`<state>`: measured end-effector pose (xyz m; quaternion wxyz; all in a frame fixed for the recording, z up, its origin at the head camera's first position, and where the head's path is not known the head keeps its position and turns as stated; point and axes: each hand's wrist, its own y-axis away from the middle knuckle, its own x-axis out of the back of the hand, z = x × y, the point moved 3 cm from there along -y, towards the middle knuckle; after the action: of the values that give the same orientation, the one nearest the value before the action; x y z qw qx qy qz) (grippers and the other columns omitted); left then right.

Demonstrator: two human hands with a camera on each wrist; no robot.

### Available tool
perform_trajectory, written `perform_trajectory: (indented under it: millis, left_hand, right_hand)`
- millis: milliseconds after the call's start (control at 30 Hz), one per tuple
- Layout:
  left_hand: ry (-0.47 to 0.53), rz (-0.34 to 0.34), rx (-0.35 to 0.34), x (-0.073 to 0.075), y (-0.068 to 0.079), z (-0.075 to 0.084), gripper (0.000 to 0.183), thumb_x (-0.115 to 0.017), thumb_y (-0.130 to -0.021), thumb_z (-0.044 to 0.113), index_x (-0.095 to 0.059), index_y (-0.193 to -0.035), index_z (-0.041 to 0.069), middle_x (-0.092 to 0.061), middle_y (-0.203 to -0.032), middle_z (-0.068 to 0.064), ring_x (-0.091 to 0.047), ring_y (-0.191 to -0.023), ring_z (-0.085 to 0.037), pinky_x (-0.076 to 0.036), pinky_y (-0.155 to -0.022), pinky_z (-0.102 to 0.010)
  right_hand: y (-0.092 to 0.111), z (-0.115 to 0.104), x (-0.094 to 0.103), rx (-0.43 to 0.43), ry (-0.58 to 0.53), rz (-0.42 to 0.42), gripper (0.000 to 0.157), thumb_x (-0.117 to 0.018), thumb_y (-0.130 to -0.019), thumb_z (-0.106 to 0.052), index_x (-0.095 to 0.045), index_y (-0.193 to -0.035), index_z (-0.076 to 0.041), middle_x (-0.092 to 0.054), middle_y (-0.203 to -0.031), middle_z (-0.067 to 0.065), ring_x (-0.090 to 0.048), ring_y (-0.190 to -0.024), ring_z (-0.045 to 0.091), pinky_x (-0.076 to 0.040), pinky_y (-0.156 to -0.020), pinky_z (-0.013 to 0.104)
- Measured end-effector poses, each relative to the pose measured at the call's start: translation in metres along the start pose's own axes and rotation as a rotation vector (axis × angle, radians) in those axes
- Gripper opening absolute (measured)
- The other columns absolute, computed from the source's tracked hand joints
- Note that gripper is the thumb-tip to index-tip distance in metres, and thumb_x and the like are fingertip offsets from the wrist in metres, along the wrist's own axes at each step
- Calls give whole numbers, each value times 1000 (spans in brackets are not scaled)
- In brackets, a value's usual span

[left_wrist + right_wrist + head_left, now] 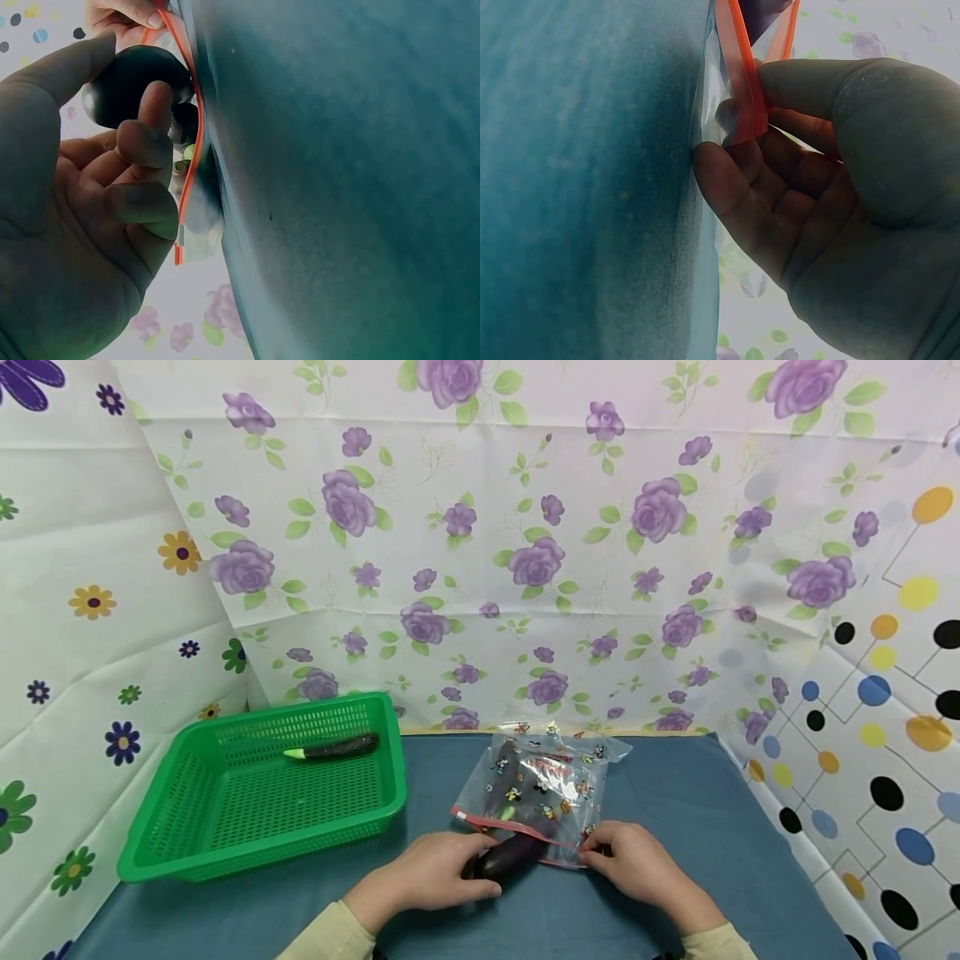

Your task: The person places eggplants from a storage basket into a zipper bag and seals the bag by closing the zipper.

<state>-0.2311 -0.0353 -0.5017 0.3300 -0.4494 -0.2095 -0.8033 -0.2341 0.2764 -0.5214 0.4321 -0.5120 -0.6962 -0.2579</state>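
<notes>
A glossy dark purple eggplant point(512, 857) lies partly inside the mouth of a clear zip bag point(555, 785) with a red zip edge and small printed figures. My left hand point(438, 872) holds its outer end; in the left wrist view the thumb and curled fingers sit around the eggplant point(135, 86). At the bag's right corner, my right hand point(637, 864) pinches the edge between thumb and fingers, beside the red zip strip point(746, 82). Farther inside the bag lies another dark vegetable point(506, 772) with a green end.
A green perforated plastic basket point(262, 847) stands on the left of the blue tablecloth point(660, 785). In it lies one slim dark vegetable point(341, 747) with a pale green tip. Flowered sheets point(465, 568) rise behind the table, and a dotted sheet point(885, 710) lines the right.
</notes>
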Motion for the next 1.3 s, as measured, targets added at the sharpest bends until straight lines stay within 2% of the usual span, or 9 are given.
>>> perform_trajectory:
  millis: [100,300,433,667,967,1100,1300]
  left_hand:
    - [6,15,8,-1,-1,0,58,-69,-91,61,-61,-138,28,-57,-79,21,-54,-66,1,-44,-57,-27]
    - [2,35,33,-3,-2,1,57,-70,-89,63,-64,-133,27,-57,-74,20,-54,-62,2,-44,-54,-27]
    - [11,38,63,-4,-3,3,55,-71,-89,62,-64,-129,26,-57,-73,19,-55,-61,0,-44,-54,-27]
    - [58,38,94,-7,-5,5,50,-72,-91,53,-62,-131,23,-57,-75,16,-55,-62,-3,-44,-55,-28]
    - [36,32,112,-6,-6,7,52,-71,-93,42,-60,-139,20,-59,-90,15,-55,-74,-4,-45,-64,-28]
    - [49,24,105,-9,-7,8,49,-72,-93,41,-61,-136,20,-58,-81,15,-56,-68,-3,-45,-60,-28]
    - [47,15,97,-11,-10,9,49,-75,-90,49,-63,-129,22,-57,-74,17,-55,-62,-1,-45,-57,-28]
  right_hand:
    - [0,0,0,2,-3,3,10,-78,-92,-29,-75,-84,-35,-60,-78,-21,-55,-67,-3,-47,-60,25]
    - [0,0,0,4,-2,-4,10,-77,-92,-30,-74,-83,-34,-59,-79,-20,-54,-66,-2,-46,-59,25]
    - [0,-1,0,-3,-3,-8,10,-77,-92,-31,-74,-83,-33,-59,-79,-19,-54,-66,-2,-46,-59,26]
    - [1,-2,0,-2,-9,-8,10,-78,-92,-31,-74,-83,-33,-59,-78,-19,-53,-65,-2,-45,-58,26]
    - [1,-3,1,-3,1,-5,11,-78,-91,-30,-74,-82,-33,-59,-78,-19,-53,-65,-1,-45,-58,26]
    - [1,-3,1,-4,3,-4,11,-78,-91,-30,-74,-82,-33,-59,-78,-19,-53,-65,-2,-45,-58,25]
    - [0,-3,1,-7,-2,-5,10,-78,-92,-30,-74,-83,-32,-59,-78,-19,-53,-65,-1,-46,-59,25]
